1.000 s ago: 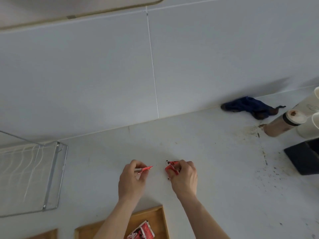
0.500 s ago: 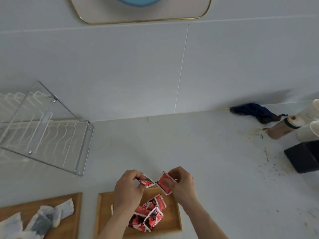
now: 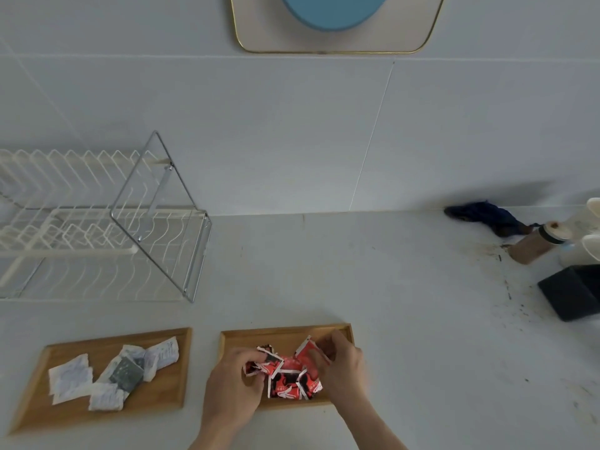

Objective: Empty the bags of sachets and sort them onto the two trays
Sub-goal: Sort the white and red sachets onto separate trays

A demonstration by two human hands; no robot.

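Both hands are low over the right tray [image 3: 337,329], at about 6 o'clock in the view. The left hand [image 3: 232,389] pinches one red sachet [image 3: 259,365] and the right hand [image 3: 341,362] pinches another [image 3: 308,350], long side pointing toward 11 o'clock. The red pile [image 3: 290,380] lies between the hands, touching the left fingers, so I think both sachets only need to be let go. I count about six red sachets, though they overlap. The left tray [image 3: 97,414], at 8 o'clock, holds about six white sachets [image 3: 69,376] and one grey one [image 3: 126,373].

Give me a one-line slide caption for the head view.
Both hands, left and right, set red sachets on the right tray; white sachets fill the left tray.
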